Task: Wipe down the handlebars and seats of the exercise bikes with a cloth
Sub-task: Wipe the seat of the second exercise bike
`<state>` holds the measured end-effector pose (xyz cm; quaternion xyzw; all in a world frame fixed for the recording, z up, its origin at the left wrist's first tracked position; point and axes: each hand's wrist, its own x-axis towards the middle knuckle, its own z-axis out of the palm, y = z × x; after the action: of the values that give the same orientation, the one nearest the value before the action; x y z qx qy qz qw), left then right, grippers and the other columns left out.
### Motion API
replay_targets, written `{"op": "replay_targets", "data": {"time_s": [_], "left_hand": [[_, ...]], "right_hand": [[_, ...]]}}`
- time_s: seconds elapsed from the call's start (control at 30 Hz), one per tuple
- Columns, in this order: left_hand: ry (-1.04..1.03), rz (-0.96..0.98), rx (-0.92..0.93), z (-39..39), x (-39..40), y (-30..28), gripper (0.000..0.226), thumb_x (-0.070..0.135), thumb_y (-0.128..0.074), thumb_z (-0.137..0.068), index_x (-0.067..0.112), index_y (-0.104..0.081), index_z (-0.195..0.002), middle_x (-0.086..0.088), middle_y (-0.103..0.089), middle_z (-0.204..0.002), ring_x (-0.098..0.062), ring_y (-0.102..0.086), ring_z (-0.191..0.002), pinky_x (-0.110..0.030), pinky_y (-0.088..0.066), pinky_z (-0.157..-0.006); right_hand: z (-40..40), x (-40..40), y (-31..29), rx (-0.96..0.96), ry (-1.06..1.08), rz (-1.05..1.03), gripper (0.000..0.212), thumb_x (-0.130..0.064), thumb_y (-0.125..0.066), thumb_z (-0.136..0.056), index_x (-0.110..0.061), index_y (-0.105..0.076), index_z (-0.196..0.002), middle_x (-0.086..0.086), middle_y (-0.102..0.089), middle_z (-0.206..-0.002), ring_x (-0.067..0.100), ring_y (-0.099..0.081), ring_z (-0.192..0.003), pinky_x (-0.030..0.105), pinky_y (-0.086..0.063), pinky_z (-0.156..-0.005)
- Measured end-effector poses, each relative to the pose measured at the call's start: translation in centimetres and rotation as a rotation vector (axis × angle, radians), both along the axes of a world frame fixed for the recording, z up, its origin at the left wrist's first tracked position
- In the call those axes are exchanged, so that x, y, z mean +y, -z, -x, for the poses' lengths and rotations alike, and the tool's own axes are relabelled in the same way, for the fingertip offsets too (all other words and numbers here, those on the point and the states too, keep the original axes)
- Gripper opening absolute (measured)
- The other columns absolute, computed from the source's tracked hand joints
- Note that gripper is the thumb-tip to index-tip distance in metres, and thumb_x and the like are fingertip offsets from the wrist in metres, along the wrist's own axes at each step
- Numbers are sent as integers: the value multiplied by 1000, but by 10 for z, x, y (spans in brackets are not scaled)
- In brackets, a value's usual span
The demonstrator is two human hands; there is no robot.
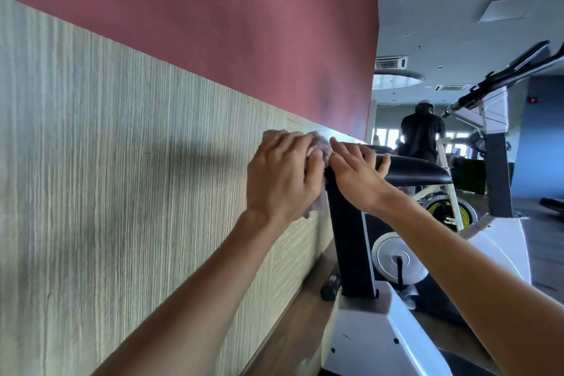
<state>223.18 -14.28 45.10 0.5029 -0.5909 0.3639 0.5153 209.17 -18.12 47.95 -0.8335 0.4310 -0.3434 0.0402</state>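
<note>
While you face the panelled wall, note the following conditions.

Hands: two in view, both yours, raised to the rear end of the nearest seat.
Left hand (283, 175): fingers curled round the cloth (320, 148), gripping it in a bunch against the rear edge of the seat (412, 169); a loose corner of cloth hangs below your palm.
Right hand (358, 172): fingers straight and slightly spread, laid flat on the seat top just beside the cloth; it holds nothing.
Cloth: one, pale pink-grey, crumpled, sitting between your two hands and touching the seat.
Seat: one plainly seen, black and padded, on a black seat post (351, 238) that rises from a white frame (375, 336).
Exercise bikes: two can be counted, the near one under your hands and a second bike (445, 210) behind it, with a yellow-and-black flywheel.
Handlebars (500, 76): one black set, upper right, well apart from your hands.
Writing: none can be read; the markings on the yellow flywheel are too blurred.
Wall (122, 162): lower part pale wood-grain panel, upper part dull red.
Bystander (422, 134): one person in dark clothing, standing in the background with their back to you.
Ceiling vents: two visible.
</note>
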Motion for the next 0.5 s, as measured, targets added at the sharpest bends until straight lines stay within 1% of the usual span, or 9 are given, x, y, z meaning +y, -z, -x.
{"op": "replay_targets", "data": {"time_s": [0.03,0.1,0.2,0.23,0.27,0.33,0.4,0.47,0.5], "left_hand": [[-38,33,-21,7,-1,4,42,35,-44,-97,10,-72,-117,-4,-73,-116,-25,-61,-115,-40,-49,-101],[-100,95,-68,14,-5,8,39,32,-49,-98,7,-72,-118,-6,-72,-116,-28,-62,-114,-42,-48,-102],[-76,155,-161,1,-11,5,34,29,-53,-96,7,-74,-111,-5,-74,-106,-29,-65,-103,-42,-51,-94],[-62,162,-177,-4,-11,3,31,27,-53,-94,7,-74,-106,-5,-74,-102,-29,-65,-98,-41,-52,-90],[-53,168,-186,-7,-12,1,29,26,-53,-93,7,-73,-100,-4,-73,-98,-29,-65,-94,-41,-52,-86],[-47,189,-192,-8,-11,-1,27,25,-52,-91,7,-71,-92,-4,-72,-95,-29,-63,-89,-40,-51,-82],[-46,194,-188,-8,-12,-1,27,25,-51,-92,6,-70,-90,-5,-71,-93,-30,-62,-88,-41,-51,-81],[-64,185,-167,-4,-11,-1,29,25,-49,-94,6,-70,-92,-7,-72,-93,-31,-63,-88,-42,-51,-82],[-93,186,-147,1,-9,0,29,25,-49,-95,5,-71,-93,-7,-72,-93,-31,-63,-89,-42,-51,-84]], "right_hand": [[4,-1,-1,-7,-42,-14,52,-30,-16,-109,-30,-21,-161,-1,-18,-167,20,6,-156,54,23,-116],[17,-3,-2,9,-122,-17,51,-31,-18,-111,-33,-22,-161,-8,-15,-169,12,6,-156,49,21,-119],[44,0,-8,-3,-217,-33,46,-34,-27,-112,-34,-35,-157,-20,-20,-163,1,-4,-154,36,8,-126],[55,1,-10,-20,-235,-54,46,-35,-31,-111,-34,-36,-156,-23,-22,-160,-1,-8,-153,32,2,-127],[67,0,-10,-9,-243,-57,46,-36,-34,-111,-36,-35,-157,-24,-22,-160,-4,-9,-151,31,0,-127],[89,-4,-7,166,-187,53,50,-33,-35,-110,-45,-25,-157,-30,-15,-161,-9,-4,-149,35,6,-127],[104,-12,0,337,-95,203,59,-32,-36,-109,-56,-10,-156,-34,-2,-162,-5,7,-153,45,15,-125],[109,-19,11,365,1,293,65,-39,-38,-107,-61,2,-154,-31,7,-164,5,17,-155,52,18,-123],[108,-23,17,363,38,336,68,-43,-39,-106,-61,6,-153,-27,7,-166,11,17,-156,54,16,-124]]}}
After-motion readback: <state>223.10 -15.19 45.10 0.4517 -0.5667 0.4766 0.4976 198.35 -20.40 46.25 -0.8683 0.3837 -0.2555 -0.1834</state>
